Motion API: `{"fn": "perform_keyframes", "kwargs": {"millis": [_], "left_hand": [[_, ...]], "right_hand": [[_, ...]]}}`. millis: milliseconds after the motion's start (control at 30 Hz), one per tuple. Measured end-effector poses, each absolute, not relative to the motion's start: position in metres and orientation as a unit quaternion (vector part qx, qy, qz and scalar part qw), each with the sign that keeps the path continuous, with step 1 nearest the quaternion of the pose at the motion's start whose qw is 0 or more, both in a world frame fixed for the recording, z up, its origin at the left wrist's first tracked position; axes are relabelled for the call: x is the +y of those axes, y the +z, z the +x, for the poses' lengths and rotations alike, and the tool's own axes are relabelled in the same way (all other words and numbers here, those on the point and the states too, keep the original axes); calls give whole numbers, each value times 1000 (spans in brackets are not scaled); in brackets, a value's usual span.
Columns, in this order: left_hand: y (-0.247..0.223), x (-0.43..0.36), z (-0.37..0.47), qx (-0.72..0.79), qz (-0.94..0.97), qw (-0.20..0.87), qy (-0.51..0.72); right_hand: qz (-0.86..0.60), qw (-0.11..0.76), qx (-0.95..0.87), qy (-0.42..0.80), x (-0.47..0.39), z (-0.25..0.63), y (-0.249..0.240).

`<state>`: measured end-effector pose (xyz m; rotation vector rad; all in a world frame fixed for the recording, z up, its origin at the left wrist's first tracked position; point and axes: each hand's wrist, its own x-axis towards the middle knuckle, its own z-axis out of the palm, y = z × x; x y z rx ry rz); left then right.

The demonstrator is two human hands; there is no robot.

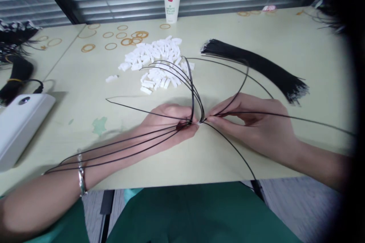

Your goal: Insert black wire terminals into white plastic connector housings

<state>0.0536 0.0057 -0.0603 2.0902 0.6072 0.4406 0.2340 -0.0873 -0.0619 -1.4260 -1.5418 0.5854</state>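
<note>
My left hand [171,119] is closed in a pinch on a small white connector [199,122], most of which the fingertips cover. Several thin black wires [191,87] fan out from it, some arching up and away, others trailing back over my left forearm. Right beside it, my right hand [259,127] pinches a black wire [299,117] close to its end, at the connector's edge. Whether that end sits inside the connector cannot be made out. Beyond the hands lies a heap of white connectors [156,57], with a thick bundle of black wires [253,62] to its right.
A paper cup [172,3] stands at the back by the blinds. Rubber bands [110,46] lie scattered at the back left. A white power bank [25,129] with a plugged cable and more bundled wires [19,70] occupy the left side. The table's front edge is near my lap.
</note>
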Motion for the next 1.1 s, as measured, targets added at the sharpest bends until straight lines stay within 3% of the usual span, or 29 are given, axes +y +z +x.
{"fn": "perform_keyframes", "kwargs": {"millis": [167,467,700,833,1000,1100], "left_hand": [[-60,5,54,244,843,448,171],[-58,7,54,235,856,427,171],[-58,7,55,233,855,431,169],[-58,6,54,241,854,429,167],[-57,5,54,258,850,432,157],[-57,5,54,259,848,435,158]], "right_hand": [[-588,464,-628,213,-87,230,-61],[-623,376,-665,168,-91,230,-59],[-607,387,-668,192,-87,232,-59],[-570,448,-658,203,-86,230,-56],[-452,613,-605,233,-83,236,-46],[-465,566,-636,244,-81,243,-41]]}}
